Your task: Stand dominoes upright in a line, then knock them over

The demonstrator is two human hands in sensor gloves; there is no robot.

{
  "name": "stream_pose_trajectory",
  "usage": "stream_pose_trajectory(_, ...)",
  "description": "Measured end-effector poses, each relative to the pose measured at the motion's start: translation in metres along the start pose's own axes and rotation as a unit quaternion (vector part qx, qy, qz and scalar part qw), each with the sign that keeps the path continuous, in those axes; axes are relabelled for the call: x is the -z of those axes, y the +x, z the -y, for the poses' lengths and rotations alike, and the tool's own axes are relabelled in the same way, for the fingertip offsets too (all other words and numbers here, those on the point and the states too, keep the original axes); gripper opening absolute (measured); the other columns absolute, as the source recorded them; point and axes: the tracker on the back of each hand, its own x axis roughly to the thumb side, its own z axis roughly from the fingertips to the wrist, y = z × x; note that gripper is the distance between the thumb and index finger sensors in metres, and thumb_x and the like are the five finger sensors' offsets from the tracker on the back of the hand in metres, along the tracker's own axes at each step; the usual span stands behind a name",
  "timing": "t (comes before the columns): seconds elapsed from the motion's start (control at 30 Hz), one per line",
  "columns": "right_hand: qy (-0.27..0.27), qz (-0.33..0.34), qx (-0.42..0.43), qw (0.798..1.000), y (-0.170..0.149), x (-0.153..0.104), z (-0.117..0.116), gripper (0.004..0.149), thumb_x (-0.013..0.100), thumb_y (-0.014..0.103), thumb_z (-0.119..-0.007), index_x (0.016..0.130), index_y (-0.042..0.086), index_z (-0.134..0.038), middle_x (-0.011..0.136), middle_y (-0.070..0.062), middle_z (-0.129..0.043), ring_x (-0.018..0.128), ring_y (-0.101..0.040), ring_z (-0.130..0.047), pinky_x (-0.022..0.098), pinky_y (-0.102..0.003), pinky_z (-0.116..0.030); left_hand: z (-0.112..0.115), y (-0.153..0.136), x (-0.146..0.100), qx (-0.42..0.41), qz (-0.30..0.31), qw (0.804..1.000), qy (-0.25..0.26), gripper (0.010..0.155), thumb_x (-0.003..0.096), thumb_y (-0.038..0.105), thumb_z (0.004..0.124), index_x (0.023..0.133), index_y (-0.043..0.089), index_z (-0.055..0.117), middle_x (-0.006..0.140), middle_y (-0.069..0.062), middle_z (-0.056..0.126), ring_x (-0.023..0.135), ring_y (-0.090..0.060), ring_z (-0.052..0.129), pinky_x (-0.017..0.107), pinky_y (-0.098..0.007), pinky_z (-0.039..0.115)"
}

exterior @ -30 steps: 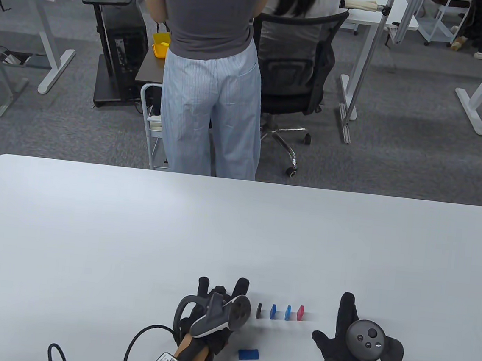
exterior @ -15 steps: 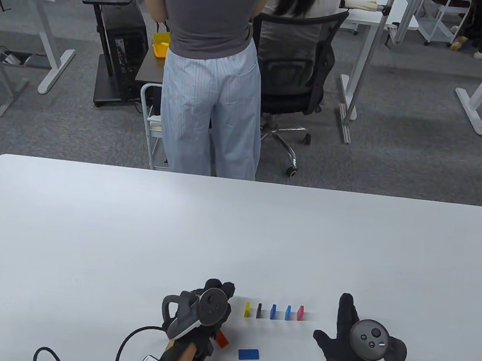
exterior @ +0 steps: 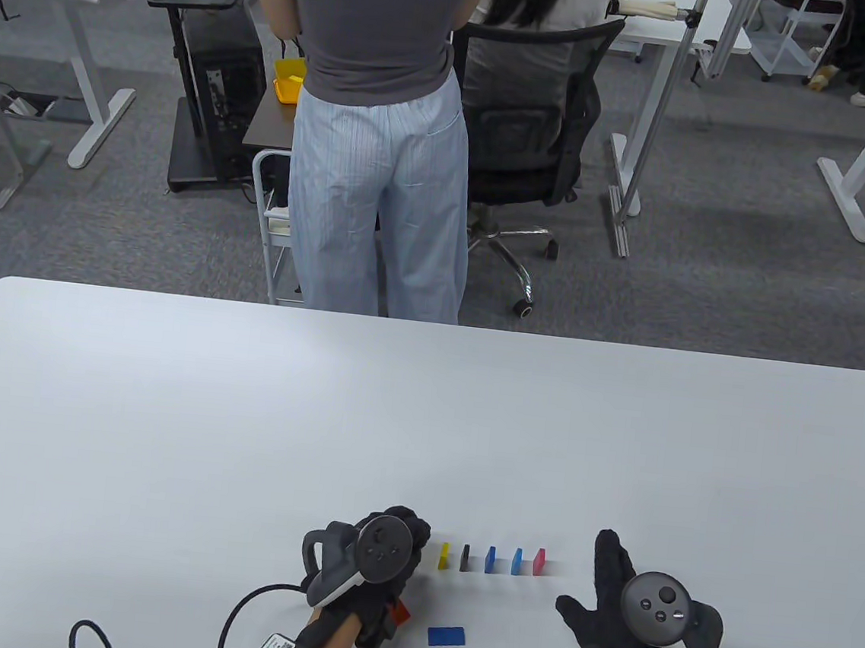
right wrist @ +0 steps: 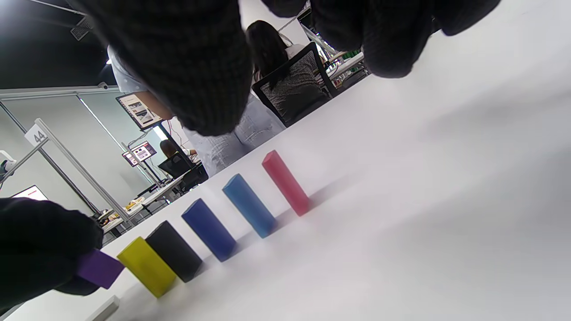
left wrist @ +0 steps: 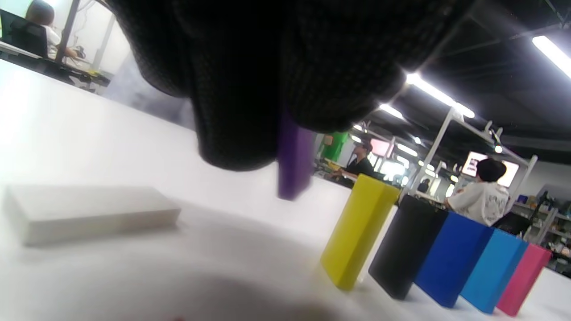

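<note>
Purple domino [left wrist: 294, 162] pinched in our left hand [exterior: 371, 563], left end of row

Five dominoes [exterior: 490, 559] upright mid-table, yellow through pink; our right hand [exterior: 633, 626] rests right of them, fingers spread, holding nothing

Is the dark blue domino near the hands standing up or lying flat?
Lying flat. In the table view the dark blue domino shows its broad face on the table, in front of the standing row.
</note>
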Motion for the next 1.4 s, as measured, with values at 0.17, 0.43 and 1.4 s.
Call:
stream_pose_trajectory(0.17, 0.008, 0.004, -0.005, 1.0, 0.001, 0.001, -0.002, 0.094, 0.037, 0.042, -0.091, 0.108, 0.008, -0.038, 0.106, -0.026, -0.052, 0.09, -0.049, -0.073, 0.068, -0.064, -0.058, -0.001, 0.005, 0.002, 0.042, -0.002, 0.999, 0.012, 0.039, 0.0332, 0.031, 0.099, 0.071, 0.032, 0.091, 0.076, 0.0, 0.101, 0.05, -0.014, 0.118, 0.065, -0.037, 0.089)
stream_pose_trajectory(0.43, 0.007, 0.003, -0.005, 1.0, 0.001, 0.001, -0.002, 0.093, 0.038, 0.042, -0.09, 0.108, 0.008, -0.04, 0.106, -0.026, -0.053, 0.089, -0.049, -0.074, 0.068, -0.064, -0.058, -0.002, 0.015, 0.001, 0.108, -0.022, 0.994, 0.022, 0.039, 0.0325, 0.036, 0.098, 0.071, 0.03, 0.092, 0.073, -0.001, 0.103, 0.048, -0.014, 0.118, 0.063, -0.038, 0.091)
stream_pose_trajectory(1.4, 0.004, -0.005, -0.019, 1.0, 0.0, 0.002, -0.003, 0.086, 0.039, 0.038, -0.09, 0.107, 0.008, -0.047, 0.104, -0.026, -0.058, 0.089, -0.048, -0.076, 0.068, -0.063, -0.057, -0.006, 0.005, 0.002, 0.055, -0.049, 0.997, -0.018, 0.04, 0.0314, 0.027, 0.1, 0.071, 0.026, 0.096, 0.091, -0.006, 0.093, 0.069, -0.013, 0.113, 0.068, -0.031, 0.085)
